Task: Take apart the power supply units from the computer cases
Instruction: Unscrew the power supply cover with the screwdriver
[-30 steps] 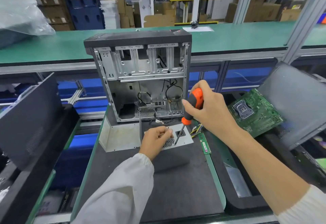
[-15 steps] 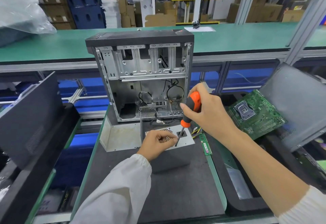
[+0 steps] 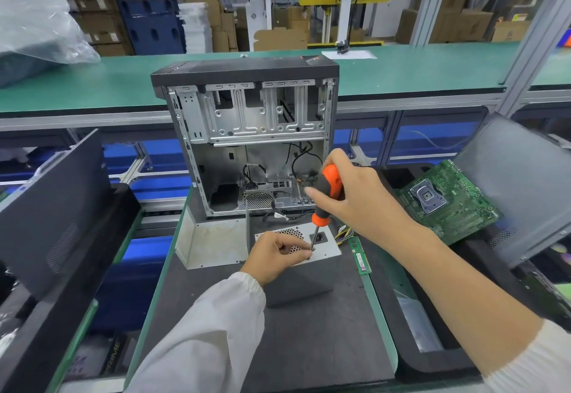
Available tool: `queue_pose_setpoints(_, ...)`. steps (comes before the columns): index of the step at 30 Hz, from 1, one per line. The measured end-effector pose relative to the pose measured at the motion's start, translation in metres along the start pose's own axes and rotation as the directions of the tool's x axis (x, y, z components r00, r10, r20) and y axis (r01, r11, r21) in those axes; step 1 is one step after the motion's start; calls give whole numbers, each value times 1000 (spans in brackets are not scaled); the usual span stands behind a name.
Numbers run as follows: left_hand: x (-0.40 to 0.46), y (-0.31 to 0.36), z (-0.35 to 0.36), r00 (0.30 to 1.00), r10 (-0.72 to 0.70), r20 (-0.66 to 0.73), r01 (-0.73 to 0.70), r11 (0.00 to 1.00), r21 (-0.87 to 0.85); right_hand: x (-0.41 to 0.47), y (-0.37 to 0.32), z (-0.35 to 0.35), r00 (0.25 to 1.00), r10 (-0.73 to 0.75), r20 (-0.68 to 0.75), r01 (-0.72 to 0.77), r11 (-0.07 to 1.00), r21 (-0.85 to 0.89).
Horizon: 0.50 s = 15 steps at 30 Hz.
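Dark mat (image 3: pixel 309 340) on a green-edged bench, warehouse shelving w/ boxes behind. Power supply unit (image 3: pixel 312 269) stands on the mat just in front of the open computer case (image 3: pixel 247 139), its perforated face up. Left hand (image 3: pixel 275 256) rests on that face, fingers curled, tips pinching right at the screwdriver (image 3: pixel 324 207) tip; what's pinched is too small to tell. Right hand (image 3: pixel 358 201) grips the orange/black handle above, fingers wrapped round, shaft angled down-left to the left fingertips. Right of the fingers: coloured wires (image 3: pixel 344 235), green RAM stick (image 3: pixel 361 256) flat on the mat, motherboard (image 3: pixel 445 201) farther out against a grey side panel (image 3: pixel 519 188). Left: bent metal cover (image 3: pixel 213 244). Both forearms reach fwd; left in a white sleeve, right bare, wrist raised.
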State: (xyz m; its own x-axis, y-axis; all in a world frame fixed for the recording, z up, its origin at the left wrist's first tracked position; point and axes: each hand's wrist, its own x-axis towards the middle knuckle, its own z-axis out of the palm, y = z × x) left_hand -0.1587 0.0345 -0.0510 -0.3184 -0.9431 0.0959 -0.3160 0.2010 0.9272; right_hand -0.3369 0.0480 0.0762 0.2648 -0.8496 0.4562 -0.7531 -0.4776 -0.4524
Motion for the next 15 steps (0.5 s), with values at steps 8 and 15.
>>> queue_pose_setpoints(8, 4, 6, -4, 997, 18, 71, -17, 1000, -15, 37, -37, -24, 918, 60, 392, 134, 884, -448)
queue_pose_setpoints(15, 8, 11, 2, 993, 40, 108, -18, 980, -201, 60, -43, -50, 604, -1, 797, 271, 941, -204)
